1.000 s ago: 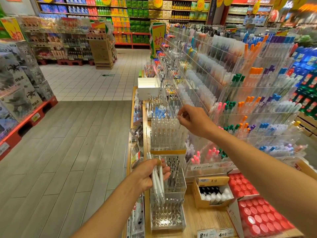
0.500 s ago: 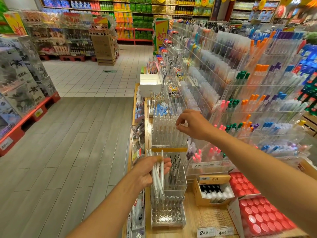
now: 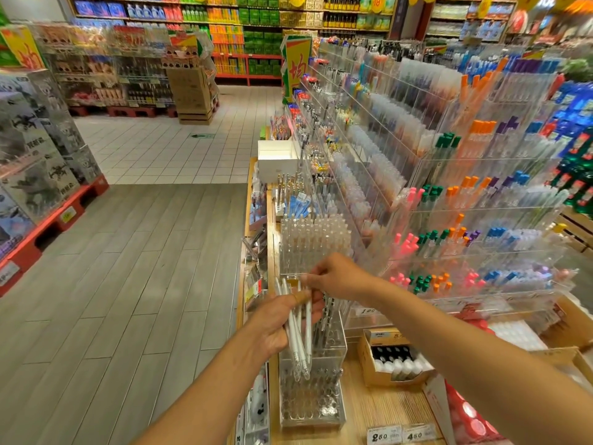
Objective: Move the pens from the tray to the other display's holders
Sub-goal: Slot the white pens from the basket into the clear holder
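Note:
My left hand (image 3: pixel 279 319) grips a small bundle of white pens (image 3: pixel 300 342), tips pointing down, over the near clear display (image 3: pixel 313 399) with its rows of holder holes. My right hand (image 3: pixel 337 277) has come down to the top of that bundle and pinches the upper end of one pen. Behind both hands stands a second clear display (image 3: pixel 316 242) packed with upright white pens. A few dark pens stand in the back of the near display.
Tall acrylic racks (image 3: pixel 465 187) of coloured pens rise on the right. On the wooden counter (image 3: pixel 378 409), a cardboard box of small bottles (image 3: pixel 393 361) sits right of the near display. A white box (image 3: pixel 277 159) lies farther back. The aisle floor is on the left.
My right hand dropped from the top of the far pen display toward me and now meets the bundle in my left hand. The left hand rose slightly.

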`<act>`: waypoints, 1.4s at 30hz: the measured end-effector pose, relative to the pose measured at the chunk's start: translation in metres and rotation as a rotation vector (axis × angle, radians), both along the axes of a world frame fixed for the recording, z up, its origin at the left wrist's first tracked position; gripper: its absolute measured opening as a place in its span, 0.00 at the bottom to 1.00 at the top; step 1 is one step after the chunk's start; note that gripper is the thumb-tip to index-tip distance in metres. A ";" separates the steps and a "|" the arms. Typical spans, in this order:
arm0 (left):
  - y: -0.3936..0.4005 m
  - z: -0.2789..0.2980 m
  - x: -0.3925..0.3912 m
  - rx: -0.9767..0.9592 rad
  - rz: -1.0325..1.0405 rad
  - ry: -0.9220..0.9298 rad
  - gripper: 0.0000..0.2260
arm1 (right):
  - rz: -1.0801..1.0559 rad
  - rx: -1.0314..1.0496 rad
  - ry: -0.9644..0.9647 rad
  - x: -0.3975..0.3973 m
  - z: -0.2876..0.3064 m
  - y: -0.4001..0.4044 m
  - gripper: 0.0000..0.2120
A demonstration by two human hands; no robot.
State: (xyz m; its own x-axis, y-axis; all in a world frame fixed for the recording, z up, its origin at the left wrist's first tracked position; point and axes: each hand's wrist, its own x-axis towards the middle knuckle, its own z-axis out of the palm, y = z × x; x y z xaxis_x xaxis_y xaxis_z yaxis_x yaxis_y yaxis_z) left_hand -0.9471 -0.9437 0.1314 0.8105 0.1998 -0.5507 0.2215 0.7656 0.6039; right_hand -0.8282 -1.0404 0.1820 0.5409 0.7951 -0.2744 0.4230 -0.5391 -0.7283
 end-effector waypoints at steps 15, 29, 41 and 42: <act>0.004 -0.002 -0.001 -0.012 0.124 0.077 0.06 | -0.183 0.498 -0.612 0.038 0.041 -0.006 0.04; 0.005 0.006 -0.005 0.015 0.115 0.113 0.07 | -0.093 0.425 -0.690 0.042 0.036 0.007 0.07; 0.009 0.007 -0.006 0.008 0.135 0.104 0.06 | 0.089 0.169 -0.802 0.042 0.031 0.012 0.05; 0.008 0.007 -0.005 0.011 0.132 0.103 0.06 | 0.100 0.157 -0.812 0.041 0.033 0.013 0.05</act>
